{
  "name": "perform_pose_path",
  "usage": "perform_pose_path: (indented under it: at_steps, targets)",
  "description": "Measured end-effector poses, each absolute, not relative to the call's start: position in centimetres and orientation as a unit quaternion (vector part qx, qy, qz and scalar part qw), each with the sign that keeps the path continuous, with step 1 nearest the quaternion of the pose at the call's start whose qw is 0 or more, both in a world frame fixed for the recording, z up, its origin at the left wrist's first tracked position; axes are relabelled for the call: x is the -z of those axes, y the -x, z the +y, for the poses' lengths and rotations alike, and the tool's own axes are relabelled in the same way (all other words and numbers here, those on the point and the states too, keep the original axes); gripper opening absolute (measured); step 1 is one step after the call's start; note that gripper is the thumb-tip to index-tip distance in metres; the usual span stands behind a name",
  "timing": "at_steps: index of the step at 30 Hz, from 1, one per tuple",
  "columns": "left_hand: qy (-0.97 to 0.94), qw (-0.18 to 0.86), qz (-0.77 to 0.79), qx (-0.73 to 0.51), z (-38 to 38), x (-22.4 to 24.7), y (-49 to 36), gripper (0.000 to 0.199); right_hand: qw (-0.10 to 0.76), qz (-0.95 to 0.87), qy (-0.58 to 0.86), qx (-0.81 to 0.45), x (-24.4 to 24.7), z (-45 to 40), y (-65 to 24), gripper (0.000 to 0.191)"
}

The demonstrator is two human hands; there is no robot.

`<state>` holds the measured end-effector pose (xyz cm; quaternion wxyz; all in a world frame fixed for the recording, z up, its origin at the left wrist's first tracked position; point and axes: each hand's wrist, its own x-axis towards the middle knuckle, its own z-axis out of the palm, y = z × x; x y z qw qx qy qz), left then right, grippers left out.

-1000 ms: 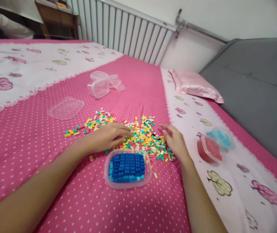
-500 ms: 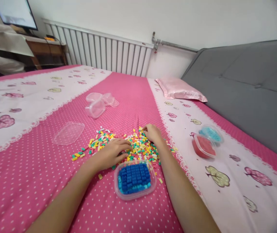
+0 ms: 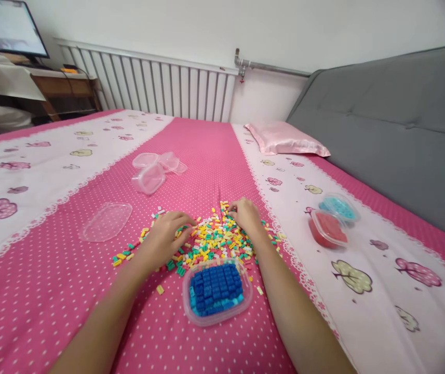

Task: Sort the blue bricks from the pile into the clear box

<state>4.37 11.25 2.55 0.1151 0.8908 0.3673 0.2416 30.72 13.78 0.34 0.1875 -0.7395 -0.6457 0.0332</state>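
Observation:
A spread of small toy building bricks (image 3: 214, 240) in yellow, green, white and pink lies on the bed. Over its left part is my left hand (image 3: 167, 234), thumb and fingers apart, with no brick visible between them. At the far right edge of the bricks, my right hand (image 3: 244, 214) has its fingers curled together; whatever they hold is hidden. Between my forearms stands a clear plastic tub (image 3: 217, 318). Dark blue bricks (image 3: 218, 283) sit in tight rows inside it, above lighter blue ones.
Right of my arm, a tub of red pieces (image 3: 327, 228) touches a tub of light blue pieces (image 3: 339, 208). A clear lid (image 3: 105, 222) lies at left, with several clear tubs and lids (image 3: 150, 176) beyond. A pink pillow (image 3: 286, 138) rests near the grey headboard (image 3: 386, 104).
My left hand has drawn back to the left, uncovering more bricks in the middle. My right hand stays at nearly the same spot. The view has shifted slightly.

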Motion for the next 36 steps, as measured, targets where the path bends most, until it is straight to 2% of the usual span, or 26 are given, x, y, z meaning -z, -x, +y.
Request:
perform_pose_path:
  at_steps: [6,11,27,29,33,36]
  targets:
    - [-0.858,0.107,0.418,-0.279,11.7,-3.3,-3.4,0.035,0.234,-0.645,0.727,-0.041,-0.4,13.8,-31.1,0.009]
    - [-0.822,0.089,0.471,-0.307,12.1,-3.5,-2.3,0.033,0.255,-0.625,0.738,-0.026,-0.9,13.5,-31.3,0.020]
    - [-0.622,0.093,0.675,-0.386,12.0,-5.7,2.3,0.031,0.184,-0.668,0.719,-0.060,0.6,12.9,-29.4,0.009]
    - [-0.638,0.088,0.678,-0.354,11.9,-6.0,2.9,0.032,0.185,-0.666,0.720,-0.064,0.8,13.0,-29.4,0.011]
    - [-0.793,0.117,0.573,-0.169,11.6,-5.9,2.8,0.029,0.184,-0.668,0.718,-0.068,1.0,13.1,-29.5,0.015]
    - [-0.843,0.091,0.525,-0.077,11.6,-5.0,2.4,0.021,0.178,-0.666,0.722,-0.056,0.8,13.0,-29.3,0.014]
